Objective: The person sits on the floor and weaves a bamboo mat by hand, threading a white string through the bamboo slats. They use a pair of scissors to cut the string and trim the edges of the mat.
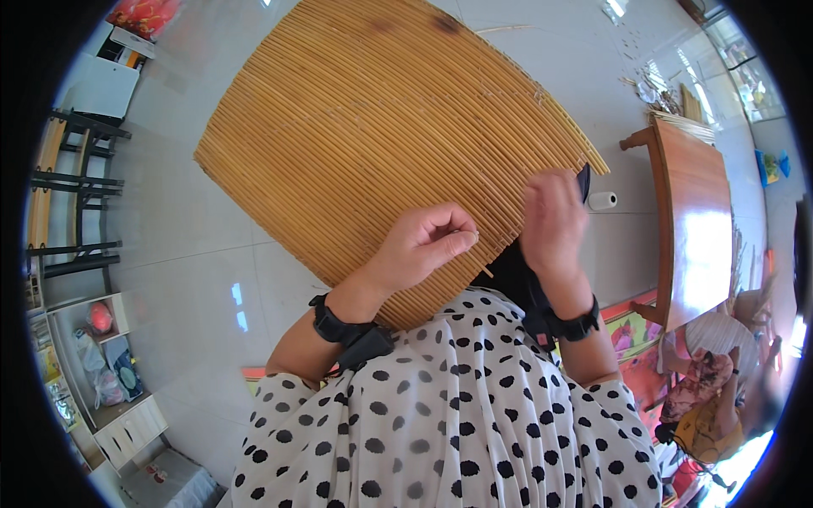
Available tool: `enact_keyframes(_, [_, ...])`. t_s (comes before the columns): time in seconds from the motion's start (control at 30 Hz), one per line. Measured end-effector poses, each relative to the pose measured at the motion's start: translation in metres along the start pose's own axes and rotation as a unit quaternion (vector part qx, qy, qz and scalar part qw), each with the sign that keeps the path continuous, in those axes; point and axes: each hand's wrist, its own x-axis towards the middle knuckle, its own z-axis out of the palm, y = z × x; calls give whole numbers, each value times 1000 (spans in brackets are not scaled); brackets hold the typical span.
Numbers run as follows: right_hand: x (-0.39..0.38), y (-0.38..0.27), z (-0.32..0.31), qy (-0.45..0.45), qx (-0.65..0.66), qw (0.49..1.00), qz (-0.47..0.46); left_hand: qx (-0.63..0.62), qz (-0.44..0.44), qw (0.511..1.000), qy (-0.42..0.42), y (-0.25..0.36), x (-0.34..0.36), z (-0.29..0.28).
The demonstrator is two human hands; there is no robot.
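A large mat of thin yellow-brown reeds point(339, 127) lies across my lap and reaches far out ahead, its right edge running close to my hands. Over its near right part is my left hand point(428, 245), thumb and forefinger pinched together; a tiny pale bit shows at the fingertips, too small to name. My right hand point(555, 220) is raised just beyond the mat's right edge, blurred by motion, so its grip cannot be read. One reed end point(486, 271) sticks out between the hands. A white spool of thread point(603, 201) is on the floor, right of my right hand.
A wooden table point(699, 220) stands at the right, with loose reeds point(682, 118) beyond it. Seated people point(707, 385) are at the lower right. Dark-framed stools point(80, 190) and a shelf unit point(106, 364) line the left side.
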Motion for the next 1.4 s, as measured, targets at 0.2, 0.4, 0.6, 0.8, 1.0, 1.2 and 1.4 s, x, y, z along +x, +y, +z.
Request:
enact_keyframes(0.2, [-30, 70, -82, 73, -402, 906, 108, 13, -9, 1000, 12, 2, -1, 3])
enact_keyframes(0.4, [-26, 31, -81, 6, -119, 986, 120, 7, -5, 1000, 12, 4, 3, 5])
enact_keyframes(0.6, [-19, -31, -32, -169, 327, 914, 168, -34, -20, 999, -6, 4, 3, 5])
enact_keyframes(0.8, [-28, -27, -10, -142, 440, 861, 210, -50, -30, 998, -3, 0, 3, 9])
enact_keyframes(1.0, [-23, -34, -10, -125, 288, 934, 170, -77, -41, 996, 9, 1, 3, 11])
enact_keyframes(1.2, [-20, -36, -7, -106, 184, 972, 96, -94, -34, 995, 19, -1, 5, 10])
enact_keyframes(1.4, [-17, -32, -7, -132, 143, 978, 72, -52, -33, 997, 38, -1, 5, 12])
